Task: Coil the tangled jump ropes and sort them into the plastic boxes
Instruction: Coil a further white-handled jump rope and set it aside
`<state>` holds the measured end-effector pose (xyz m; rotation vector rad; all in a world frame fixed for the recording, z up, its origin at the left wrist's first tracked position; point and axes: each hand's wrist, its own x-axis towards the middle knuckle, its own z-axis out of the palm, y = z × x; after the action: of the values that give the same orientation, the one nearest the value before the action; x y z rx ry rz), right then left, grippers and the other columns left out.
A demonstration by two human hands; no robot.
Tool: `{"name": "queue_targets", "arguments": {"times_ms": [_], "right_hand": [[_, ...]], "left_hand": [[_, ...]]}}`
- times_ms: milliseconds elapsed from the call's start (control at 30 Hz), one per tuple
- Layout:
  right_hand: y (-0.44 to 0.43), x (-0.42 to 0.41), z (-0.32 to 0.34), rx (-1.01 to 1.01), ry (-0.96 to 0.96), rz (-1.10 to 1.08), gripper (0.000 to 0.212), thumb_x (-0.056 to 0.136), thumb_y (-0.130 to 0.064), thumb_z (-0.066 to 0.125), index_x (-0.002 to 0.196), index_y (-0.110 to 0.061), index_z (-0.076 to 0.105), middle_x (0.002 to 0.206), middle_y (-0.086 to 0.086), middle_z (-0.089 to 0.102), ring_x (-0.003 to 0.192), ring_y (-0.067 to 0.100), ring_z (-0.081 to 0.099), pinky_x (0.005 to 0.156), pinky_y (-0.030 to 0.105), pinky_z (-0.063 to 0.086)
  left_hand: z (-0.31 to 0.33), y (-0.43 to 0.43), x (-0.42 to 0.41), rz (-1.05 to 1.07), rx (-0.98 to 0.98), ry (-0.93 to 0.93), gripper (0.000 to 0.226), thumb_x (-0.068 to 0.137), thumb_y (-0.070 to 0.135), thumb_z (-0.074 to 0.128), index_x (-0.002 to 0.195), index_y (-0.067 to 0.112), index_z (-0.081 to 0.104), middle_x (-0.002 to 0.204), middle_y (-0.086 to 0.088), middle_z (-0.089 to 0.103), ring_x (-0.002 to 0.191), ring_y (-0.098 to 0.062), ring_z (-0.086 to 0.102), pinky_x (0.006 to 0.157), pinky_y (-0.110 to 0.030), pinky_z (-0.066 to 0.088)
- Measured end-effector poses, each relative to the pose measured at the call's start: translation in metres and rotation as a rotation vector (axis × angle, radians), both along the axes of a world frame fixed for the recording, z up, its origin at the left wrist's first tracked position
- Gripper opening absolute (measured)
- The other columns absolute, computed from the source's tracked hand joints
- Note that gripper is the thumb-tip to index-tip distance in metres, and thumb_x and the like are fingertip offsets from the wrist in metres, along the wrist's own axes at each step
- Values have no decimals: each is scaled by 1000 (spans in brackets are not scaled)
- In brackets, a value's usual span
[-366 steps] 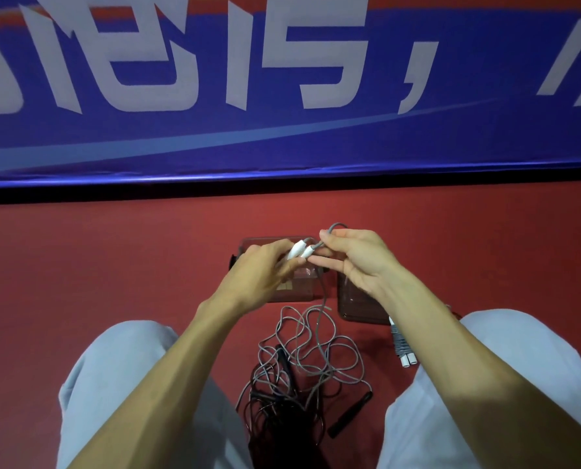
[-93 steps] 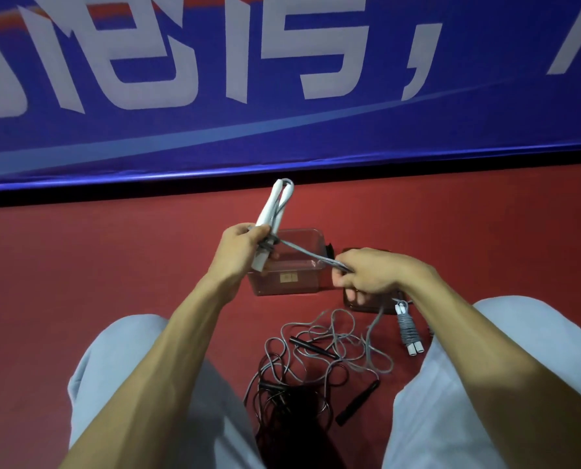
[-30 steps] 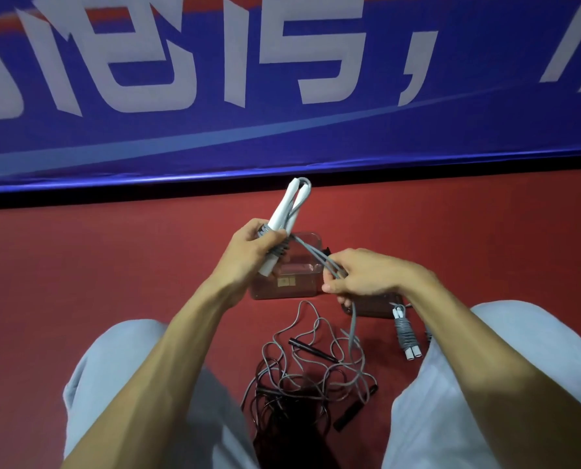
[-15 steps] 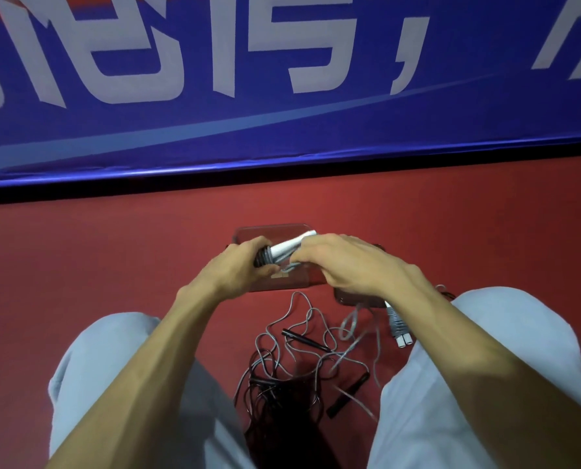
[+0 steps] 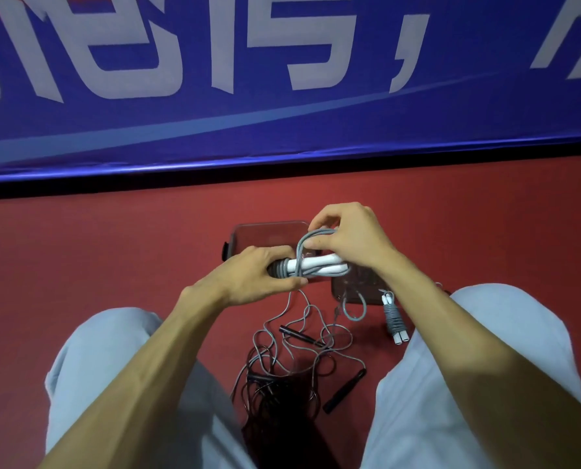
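The left hand [image 5: 255, 275] curls around 2 white handles [image 5: 319, 265], held level over the clear plastic box [image 5: 265, 231]; the right hand [image 5: 353, 238] pinches a grey cord loop [image 5: 304, 242] above them. Tangled ropes [image 5: 292, 353] lie below.

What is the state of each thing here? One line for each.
left hand, grips the grey end of the handles.
right hand, pinches a cord loop above the handles.
white handles, held together, lying sideways.
grey cord, partly wound on handles, rest loose on floor.
second grey rope, coiled, on the floor.
black rope, tangled on floor.
plastic boxes, on the floor, contents unclear.
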<state>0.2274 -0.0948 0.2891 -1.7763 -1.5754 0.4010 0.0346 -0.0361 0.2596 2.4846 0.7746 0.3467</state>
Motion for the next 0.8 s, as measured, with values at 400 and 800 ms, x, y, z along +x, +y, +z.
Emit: {"name": "queue_targets", "arguments": {"times_ms": [400,800], "right_hand": [[3,-5,4,-74,675,226,23,99,-10,50,81,-8,64,65,5,55,53,12,44,47,19,34],[-6,1,2,-389,-157,285,14,93,-27,62,87,-15,60,68,3,69,57,12,69,55,18,49]], "left_hand": [[25,-4,-6,53,-517,-544,19,77,20,56,91,10,65,69,11,61,59,-2,53,56,-15,41],[26,4,-1,290,-756,-825,17,89,15,57,103,16,67,81,-12,63,64,-29,59,55,-30,46]]}}
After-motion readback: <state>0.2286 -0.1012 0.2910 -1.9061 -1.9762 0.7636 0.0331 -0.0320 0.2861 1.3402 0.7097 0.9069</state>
